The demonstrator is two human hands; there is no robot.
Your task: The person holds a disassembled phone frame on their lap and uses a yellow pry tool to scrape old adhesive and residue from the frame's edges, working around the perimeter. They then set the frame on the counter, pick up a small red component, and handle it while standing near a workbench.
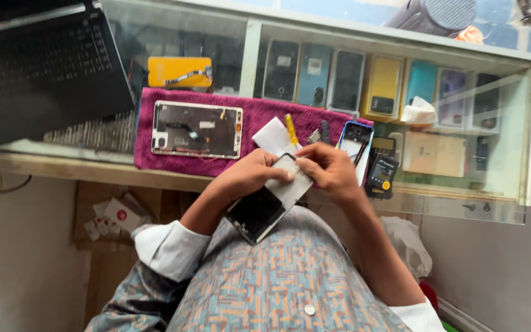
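My left hand [250, 175] grips an opened phone [270, 200] with a dark lower half and a silvery metal upper part, holding it over my lap. My right hand [327, 169] pinches at the phone's top edge with its fingertips. A yellow-handled screwdriver [291, 129] lies on the magenta towel [259, 117] just beyond my hands, beside a white paper piece [273, 136]. An opened tablet back [196, 129] lies on the towel to the left.
A black laptop [41, 67] sits at the left on the glass counter [499, 160]. A blue-cased phone [354, 141] and a black battery [381, 177] lie right of my hands. A yellow box [179, 71] and several phones show under the glass.
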